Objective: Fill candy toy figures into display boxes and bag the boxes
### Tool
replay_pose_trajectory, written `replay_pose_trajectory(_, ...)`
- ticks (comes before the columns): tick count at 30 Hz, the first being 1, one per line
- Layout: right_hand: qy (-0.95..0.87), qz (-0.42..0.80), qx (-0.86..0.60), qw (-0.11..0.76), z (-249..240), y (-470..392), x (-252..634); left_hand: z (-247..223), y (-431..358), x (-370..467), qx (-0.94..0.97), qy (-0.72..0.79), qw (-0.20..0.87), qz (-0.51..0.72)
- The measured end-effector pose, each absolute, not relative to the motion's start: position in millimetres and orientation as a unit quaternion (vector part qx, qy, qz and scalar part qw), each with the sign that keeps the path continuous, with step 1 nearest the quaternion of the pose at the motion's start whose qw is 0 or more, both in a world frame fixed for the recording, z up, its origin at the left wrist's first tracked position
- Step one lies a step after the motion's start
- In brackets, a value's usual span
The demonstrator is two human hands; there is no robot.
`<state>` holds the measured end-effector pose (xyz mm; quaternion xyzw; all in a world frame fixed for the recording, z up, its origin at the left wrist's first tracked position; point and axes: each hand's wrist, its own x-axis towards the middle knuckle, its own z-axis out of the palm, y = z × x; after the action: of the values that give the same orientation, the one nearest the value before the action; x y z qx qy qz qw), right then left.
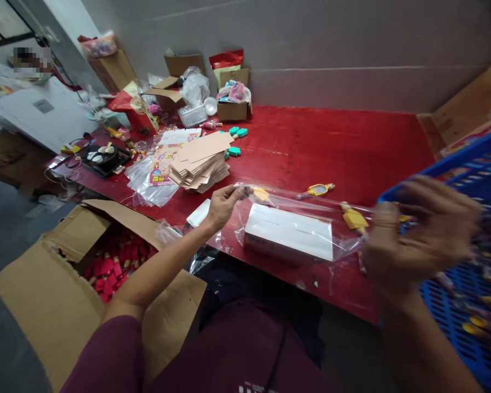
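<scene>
A white box (288,229) lies on the red table (311,142) near its front edge, with a clear plastic bag (311,204) stretched over and beside it. My left hand (225,204) pinches the bag's left end. Blurred by motion, my right hand (417,234) is at the bag's right end, and what its fingers do cannot be made out. A yellow piece (261,194) shows by my left fingertips. Between the box and my right hand lies a yellow toy (355,219); another yellow toy (318,189) rests behind the box.
On the right stands a blue basket (445,295) holding toys. Cardboard sheets (200,161), plastic sleeves (151,188) and green pieces (235,152) lie at the left. An open carton (53,284) of red pieces (110,270) stands below. Small boxes (233,111) line the wall.
</scene>
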<state>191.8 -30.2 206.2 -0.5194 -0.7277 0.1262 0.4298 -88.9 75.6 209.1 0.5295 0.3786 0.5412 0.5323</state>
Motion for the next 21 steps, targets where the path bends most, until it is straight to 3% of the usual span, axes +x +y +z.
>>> replay_pose_trajectory(8,-0.892,-0.021,-0.377,0.248,259,65,81,210,71,-89,0.591,0.383,0.500,0.504)
replay_pose_trajectory(14,-0.927,-0.135,-0.332,0.109,271,71,61,212,69,-92,0.646,0.377,0.485,0.453)
replay_pose_trajectory(21,-0.911,-0.165,-0.366,0.092,273,72,68,208,73,-88,0.630,0.354,0.519,0.456)
